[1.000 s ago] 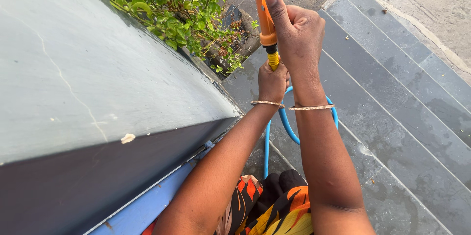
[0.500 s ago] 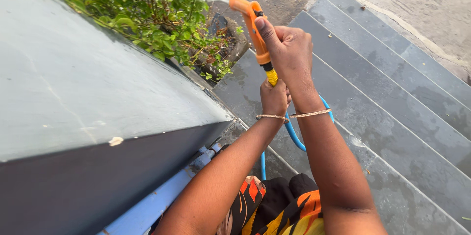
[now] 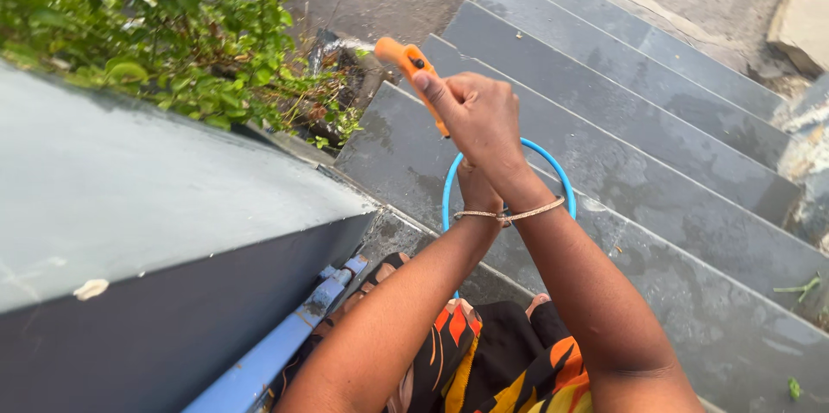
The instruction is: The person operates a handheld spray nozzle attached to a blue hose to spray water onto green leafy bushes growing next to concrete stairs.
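Comparing this moment with the two earlier views, the whole scene is seen to have slid: the wet grey stone steps (image 3: pixel 622 111) now fill more of the frame, the leafy green shrub (image 3: pixel 173 33) has been pushed to the upper left, and the broad grey ledge top (image 3: pixel 129 197) has dropped lower. The hands and the tool are found lower and further left in the frame than before, and the nozzle is now tipped towards the shrub rather than held almost upright. From this it is judged that the sprayer is being swung round towards the plants while the grip is kept unchanged.

The orange plastic hose spray nozzle (image 3: pixel 406 63) is held just above and to the left of the right hand (image 3: pixel 479 124), whose fingers are clenched round its handle, with the thumb laid along the orange body. Only the head and upper body are shown; the yellow connector seen earlier is now hidden behind the fingers. The thin blue rubber hose (image 3: pixel 449 184) is looped below and behind both wrists. The left hand (image 3: pixel 477 193) is tucked under the right; it appears closed on the hose just beneath the nozzle, though its fingers are mostly covered. No water is seen leaving the nozzle.
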